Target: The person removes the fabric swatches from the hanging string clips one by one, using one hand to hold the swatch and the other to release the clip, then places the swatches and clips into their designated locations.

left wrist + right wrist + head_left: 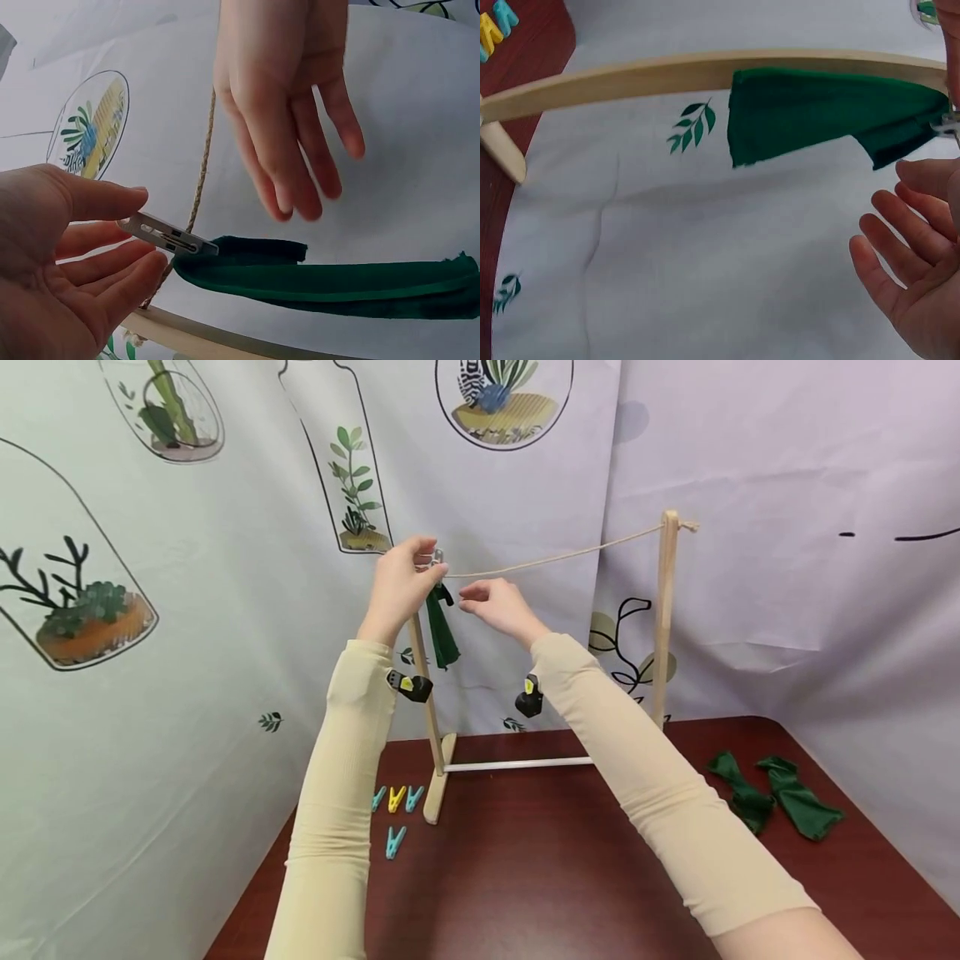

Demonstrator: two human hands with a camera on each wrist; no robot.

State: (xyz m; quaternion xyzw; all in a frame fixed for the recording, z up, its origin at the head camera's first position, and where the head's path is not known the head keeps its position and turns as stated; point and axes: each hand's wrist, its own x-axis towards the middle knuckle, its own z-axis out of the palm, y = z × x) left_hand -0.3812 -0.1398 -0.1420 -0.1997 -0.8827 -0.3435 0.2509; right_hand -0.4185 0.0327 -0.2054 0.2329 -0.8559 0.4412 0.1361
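A pale clothespin (169, 234) clips a dark green cloth (360, 289) to a thin rope (204, 165), near the wooden post at the rope's left end. My left hand (405, 583) holds the clothespin's outer end between thumb and fingers. From the rope the cloth (442, 631) hangs down, narrow at the top and wider below, with a short flap beside its upper end. To the right of the cloth is my right hand (501, 606), its fingers loosely bent. In the right wrist view, this hand (922, 262) has spread fingers and nothing in its grasp.
Blue and yellow clothespins (396, 799) lie on the dark red table (517, 877) by the rack's left foot (438, 789). Two green cloths (798, 797) rest at the table's right. A white bar (517, 764) runs low across the rack, and its right post (664, 618) stands upright.
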